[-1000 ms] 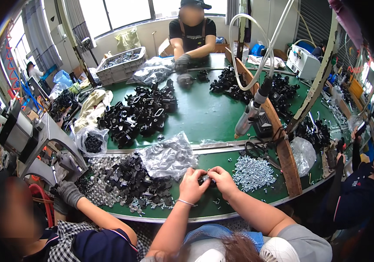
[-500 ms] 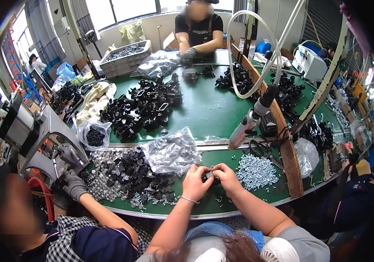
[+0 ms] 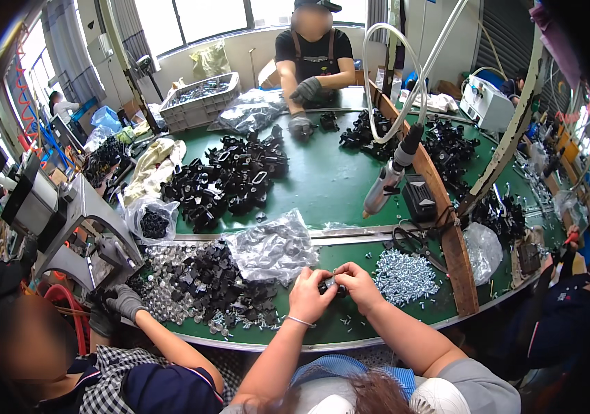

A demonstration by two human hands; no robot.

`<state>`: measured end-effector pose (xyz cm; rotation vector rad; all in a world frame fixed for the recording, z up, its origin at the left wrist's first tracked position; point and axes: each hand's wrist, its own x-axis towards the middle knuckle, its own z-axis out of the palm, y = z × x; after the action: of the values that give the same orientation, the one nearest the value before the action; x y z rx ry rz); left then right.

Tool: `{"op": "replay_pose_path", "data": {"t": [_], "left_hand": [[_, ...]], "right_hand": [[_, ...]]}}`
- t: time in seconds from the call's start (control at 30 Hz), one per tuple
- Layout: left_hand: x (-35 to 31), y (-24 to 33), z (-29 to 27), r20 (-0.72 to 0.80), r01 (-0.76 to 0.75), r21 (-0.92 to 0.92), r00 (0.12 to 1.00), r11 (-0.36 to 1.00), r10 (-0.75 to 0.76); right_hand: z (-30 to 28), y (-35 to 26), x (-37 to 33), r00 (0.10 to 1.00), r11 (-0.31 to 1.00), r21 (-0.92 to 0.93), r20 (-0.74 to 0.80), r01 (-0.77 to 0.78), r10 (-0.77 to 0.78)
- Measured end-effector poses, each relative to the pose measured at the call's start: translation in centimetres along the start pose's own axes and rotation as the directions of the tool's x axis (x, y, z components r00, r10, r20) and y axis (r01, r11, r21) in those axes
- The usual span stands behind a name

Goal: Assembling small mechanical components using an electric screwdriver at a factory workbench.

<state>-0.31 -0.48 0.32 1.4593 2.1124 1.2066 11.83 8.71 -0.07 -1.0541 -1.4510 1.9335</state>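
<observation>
My left hand (image 3: 313, 294) and my right hand (image 3: 357, 288) meet over the near edge of the green table. Between their fingertips is a small black part (image 3: 340, 292), mostly covered by the fingers. The left fingers are closed round its left side. My right thumb and forefinger pinch at its top, where a small greyish bit shows, too small to name. Just right of my hands lies a heap of silver screws (image 3: 405, 277). To the left are small black pieces (image 3: 240, 283) and clear round pieces (image 3: 171, 276), with a crumpled plastic bag (image 3: 274, 241) beyond.
A power screwdriver (image 3: 381, 193) hangs ahead; scissors (image 3: 419, 248) lie by a wooden divider (image 3: 457, 265). Black parts (image 3: 226, 172) are piled farther off. At left, a co-worker's gloved hand (image 3: 127, 301) is by a metal press (image 3: 81, 228). Another person's gloved hand (image 3: 302, 125) rests across the table.
My hands stay together on the black part with slight finger movement. The person across has moved their gloved hands apart. The left co-worker's gloved hand has shifted slightly nearer.
</observation>
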Motion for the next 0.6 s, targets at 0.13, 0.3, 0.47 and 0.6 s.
{"op": "replay_pose_path", "data": {"t": [0.13,0.3,0.47,0.6], "left_hand": [[-0.1,0.2,-0.1,-0.001,0.010,-0.008,1.000,1.000,-0.010],[-0.3,0.1,0.1,-0.013,0.001,-0.006,1.000,1.000,-0.001],[0.2,0.2,-0.1,-0.003,0.000,-0.005,1.000,1.000,0.000],[0.6,0.5,-0.3,-0.015,-0.017,0.026,1.000,0.999,0.018]], "right_hand": [[0.0,0.1,0.1,1.000,1.000,0.000,0.003,0.005,-0.005],[0.0,1.2,-0.4,0.997,0.997,-0.056,-0.061,0.048,-0.051],[-0.4,0.5,0.1,0.996,0.988,-0.145,-0.063,0.052,-0.061],[-0.5,-0.1,0.4,0.999,0.990,-0.137,-0.025,0.016,-0.020]]}}
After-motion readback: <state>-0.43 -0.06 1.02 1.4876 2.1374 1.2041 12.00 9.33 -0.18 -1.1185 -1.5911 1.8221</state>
